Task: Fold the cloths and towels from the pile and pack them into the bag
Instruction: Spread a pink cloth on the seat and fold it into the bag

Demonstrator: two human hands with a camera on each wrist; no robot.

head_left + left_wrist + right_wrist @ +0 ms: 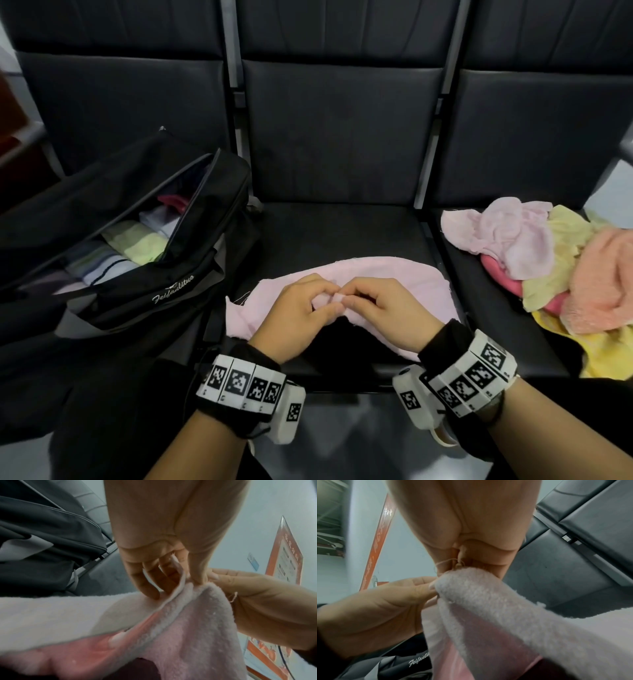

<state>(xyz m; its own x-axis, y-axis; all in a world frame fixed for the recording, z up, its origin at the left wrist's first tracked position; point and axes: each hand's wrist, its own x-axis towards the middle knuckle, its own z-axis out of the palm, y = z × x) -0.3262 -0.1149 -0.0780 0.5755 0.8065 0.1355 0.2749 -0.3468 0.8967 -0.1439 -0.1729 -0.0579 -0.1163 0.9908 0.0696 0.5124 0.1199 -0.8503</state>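
The pale pink cloth (376, 274) lies across the front of the middle seat (342, 226), with both hands gathered at its near edge. The left hand (294, 315) pinches a corner of the cloth between thumb and curled fingers, and the right hand (383, 308) pinches the cloth just beside it, so the fingertips of the two hands touch over the same small fold. In the left wrist view the left hand (154, 547) has the thin hem running up between its fingers, with the right hand (257, 608) meeting it from the side over the fluffy cloth (188, 628). In the right wrist view the right hand (471, 534) nips the cloth's corner, a loose thread trailing by its fingertips, while the left hand (376, 608) presses against the cloth (505, 615) from the left. From the pinched spot the cloth spreads to the left and right on the seat cushion, its far edge curving toward the seat back. On the seat to the left sits the black bag (137, 240), unzipped and open, with folded cloths (137, 243) in green, white, striped and pink packed inside. On the seat to the right rests the pile (548, 260) of unfolded towels in pink, yellow and peach, well apart from the hands.
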